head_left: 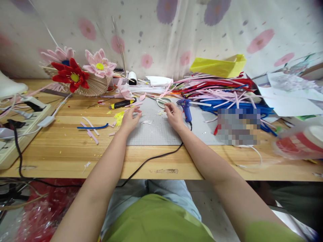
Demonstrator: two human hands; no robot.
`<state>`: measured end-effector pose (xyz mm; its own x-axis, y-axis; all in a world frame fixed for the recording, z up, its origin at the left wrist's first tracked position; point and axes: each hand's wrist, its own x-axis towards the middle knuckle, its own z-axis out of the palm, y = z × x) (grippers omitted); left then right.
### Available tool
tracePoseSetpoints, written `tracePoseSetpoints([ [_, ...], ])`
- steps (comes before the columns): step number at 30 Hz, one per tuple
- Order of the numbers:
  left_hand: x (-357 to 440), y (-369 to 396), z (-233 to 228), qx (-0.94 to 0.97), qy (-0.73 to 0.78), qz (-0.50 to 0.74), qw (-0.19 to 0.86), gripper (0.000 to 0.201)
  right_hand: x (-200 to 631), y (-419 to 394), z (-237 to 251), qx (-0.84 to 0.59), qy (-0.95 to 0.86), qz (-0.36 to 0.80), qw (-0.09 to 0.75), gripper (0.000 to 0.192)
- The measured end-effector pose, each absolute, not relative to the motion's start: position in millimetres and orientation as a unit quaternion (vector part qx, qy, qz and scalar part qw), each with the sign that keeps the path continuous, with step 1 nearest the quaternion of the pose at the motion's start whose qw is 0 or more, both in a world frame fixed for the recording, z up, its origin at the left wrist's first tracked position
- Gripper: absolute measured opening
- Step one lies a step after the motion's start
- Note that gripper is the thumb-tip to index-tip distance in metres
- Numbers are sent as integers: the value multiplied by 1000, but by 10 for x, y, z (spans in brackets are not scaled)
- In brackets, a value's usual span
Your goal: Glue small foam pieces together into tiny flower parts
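My left hand (131, 118) hovers over the left part of a grey cutting mat (151, 137), fingers curved and apart from the thumb. Close to its fingertips lies a small bunch of white flower stamens (146, 122). Over the mat's middle, my right hand (174, 117) is half curled, with a gap between thumb and fingers. More pale stamens with yellowish tips (160, 113) lie beside its fingertips. A blue hot glue gun (186, 110) with a glue stick in its back rests just right of that hand. Scissors (163, 101) lie behind it.
Fuzzy pink and red flowers (74, 78) stand in a woven basket at the back left. Pipe cleaners (222, 90) are heaped at the back right. A power strip (27, 134) sits at the left, a plastic cup (300, 143) at the right. The black cord (148, 159) crosses the front edge.
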<state>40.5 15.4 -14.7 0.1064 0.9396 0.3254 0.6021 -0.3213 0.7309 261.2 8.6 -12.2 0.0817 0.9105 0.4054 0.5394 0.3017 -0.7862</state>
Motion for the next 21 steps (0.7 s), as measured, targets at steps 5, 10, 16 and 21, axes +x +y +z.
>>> tracePoseSetpoints([
  [5,374,226,-281,635,538,472,291,32,2595,100,-113,-578,-651,169,463,16],
  [10,388,216,-246,585,516,548,301,61,2563,96,-106,-565,-676,170,442,20],
  [16,344,229,-247,571,520,551,316,58,2563,56,-73,-594,-657,209,415,24],
  [21,334,264,-310,582,520,539,316,55,2486,135,30,-568,-670,197,435,17],
])
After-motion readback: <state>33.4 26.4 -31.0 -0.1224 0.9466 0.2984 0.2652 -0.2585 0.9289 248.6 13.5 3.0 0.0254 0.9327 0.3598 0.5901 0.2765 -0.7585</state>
